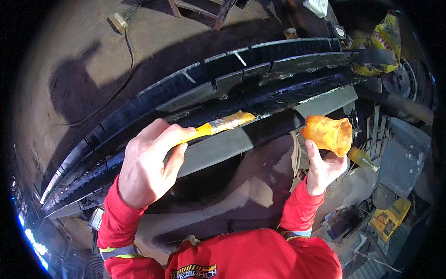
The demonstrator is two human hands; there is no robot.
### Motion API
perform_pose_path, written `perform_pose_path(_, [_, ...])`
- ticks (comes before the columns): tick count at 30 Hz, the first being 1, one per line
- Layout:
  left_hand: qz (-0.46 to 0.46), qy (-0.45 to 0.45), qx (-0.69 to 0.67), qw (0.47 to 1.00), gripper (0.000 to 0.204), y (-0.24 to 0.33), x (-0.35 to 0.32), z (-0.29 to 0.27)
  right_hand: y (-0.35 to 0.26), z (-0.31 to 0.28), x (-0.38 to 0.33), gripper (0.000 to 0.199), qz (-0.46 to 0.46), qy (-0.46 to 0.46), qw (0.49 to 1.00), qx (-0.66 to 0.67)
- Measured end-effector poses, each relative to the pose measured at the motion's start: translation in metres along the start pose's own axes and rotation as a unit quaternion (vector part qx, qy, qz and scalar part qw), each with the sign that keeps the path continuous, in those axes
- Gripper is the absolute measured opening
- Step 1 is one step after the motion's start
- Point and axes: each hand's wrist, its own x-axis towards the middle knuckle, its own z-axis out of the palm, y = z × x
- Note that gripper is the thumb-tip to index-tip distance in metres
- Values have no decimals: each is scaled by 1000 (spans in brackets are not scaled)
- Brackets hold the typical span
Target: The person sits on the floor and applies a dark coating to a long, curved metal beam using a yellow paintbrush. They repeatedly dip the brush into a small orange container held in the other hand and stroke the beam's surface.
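My left hand (149, 160) is closed around the yellow handle of a paintbrush (223, 123). The brush points to the right, its bristles coated yellowish-orange, close over the near edge of a long metal beam (278, 95). Dark, wet-looking patches cover much of that beam, and bare grey metal shows on its near strip and slotted flanges. On the right, my right hand (323, 168) grips a crumpled orange plastic cup (326, 133), tilted with its mouth toward the right. The cup's contents cannot be made out.
A yellow bag (385, 39) lies beyond the beam's right end. A bottle (362, 159) rests past my right hand, with a grey metal sheet (404, 153) and a yellow crate (391, 218) farther right. A cable (130, 60) crosses the floor at the far left.
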Motion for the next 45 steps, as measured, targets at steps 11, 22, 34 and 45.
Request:
perform_pose_path(11, [-63,-73,21,995,26,-24,-15,-22,0,9,-5,70,-12,14,1000,18])
perform_pose_path(22, [-93,-60,-8,994,25,-26,-17,-24,5,11,-5,68,-14,-1,999,46])
perform_pose_path(34, [-63,-101,-69,990,23,-2,5,-32,7,7,-5,70,-1,3,1000,13])
perform_pose_path(45, [-53,-37,-70,995,20,-21,-4,-29,4,7,-6,70,3,8,1000,28])
